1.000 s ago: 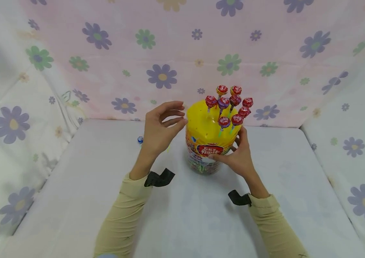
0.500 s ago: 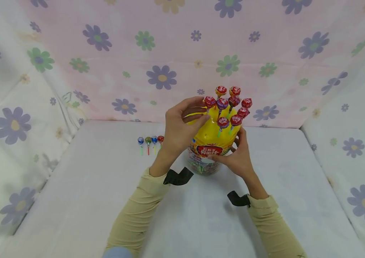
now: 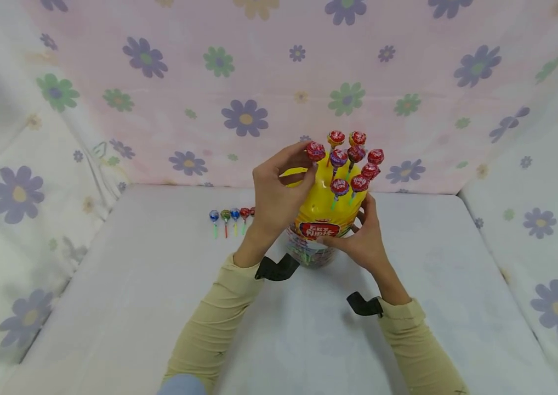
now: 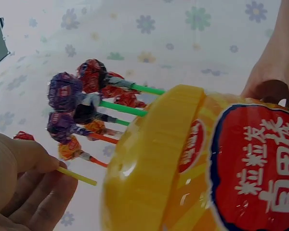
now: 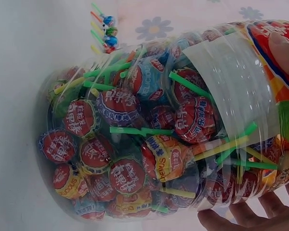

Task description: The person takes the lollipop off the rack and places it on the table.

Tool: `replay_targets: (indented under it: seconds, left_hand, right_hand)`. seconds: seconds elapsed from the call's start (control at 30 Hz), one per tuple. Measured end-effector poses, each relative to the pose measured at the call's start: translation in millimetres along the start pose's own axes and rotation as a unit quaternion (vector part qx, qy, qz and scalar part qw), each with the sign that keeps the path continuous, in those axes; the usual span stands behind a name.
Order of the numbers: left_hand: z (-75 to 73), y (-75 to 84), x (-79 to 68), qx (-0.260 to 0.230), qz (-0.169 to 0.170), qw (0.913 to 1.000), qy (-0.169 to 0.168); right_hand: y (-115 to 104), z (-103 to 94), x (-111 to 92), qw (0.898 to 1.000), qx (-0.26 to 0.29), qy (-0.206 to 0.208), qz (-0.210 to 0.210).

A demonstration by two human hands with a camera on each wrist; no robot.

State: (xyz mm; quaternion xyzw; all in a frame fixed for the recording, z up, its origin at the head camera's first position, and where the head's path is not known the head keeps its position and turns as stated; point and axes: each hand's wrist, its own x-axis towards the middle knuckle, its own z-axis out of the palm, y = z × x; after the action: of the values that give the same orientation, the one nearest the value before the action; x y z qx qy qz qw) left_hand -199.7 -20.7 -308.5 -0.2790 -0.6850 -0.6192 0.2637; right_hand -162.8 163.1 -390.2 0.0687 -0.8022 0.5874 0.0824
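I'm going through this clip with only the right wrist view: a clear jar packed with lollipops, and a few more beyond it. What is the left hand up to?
Observer: The left hand pinches a mostly red lollipop.
Operator: And does that one touch the jar's top?
Observer: Its yellow stick does not; in the left wrist view a small gap shows between its free end and the yellow lid.
Operator: Anything else up there?
Observer: Yes, the head view shows eight other lollipops standing in a cluster on top.
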Motion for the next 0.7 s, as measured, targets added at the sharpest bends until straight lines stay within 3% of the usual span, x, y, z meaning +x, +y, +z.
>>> replay_targets:
  seconds: [0.13, 0.3, 0.53, 0.7]
  left_hand:
    - [-7.4, 1.7, 1.4, -0.015, 0.011, 0.9997, 0.017]
    - [-24.5, -2.0, -5.4, -0.031, -0.007, 0.9991, 0.028]
    - [-61.7, -20.8, -22.6, -0.018, -0.056, 0.9969, 0.052]
    - [-93.5, -41.8, -38.0, -0.004, -0.117, 0.9907, 0.07]
  right_hand:
    - [-1, -0.4, 0, 1.0, -0.002, -0.002, 0.001]
    - [-2, -1.1, 0, 1.0, 0.002, -0.004, -0.003]
    - [-3, -0.6, 0, 1.0, 0.007, -0.003, 0.001]
    - [4, 1.0, 1, 1.0, 0.013, -0.002, -0.004]
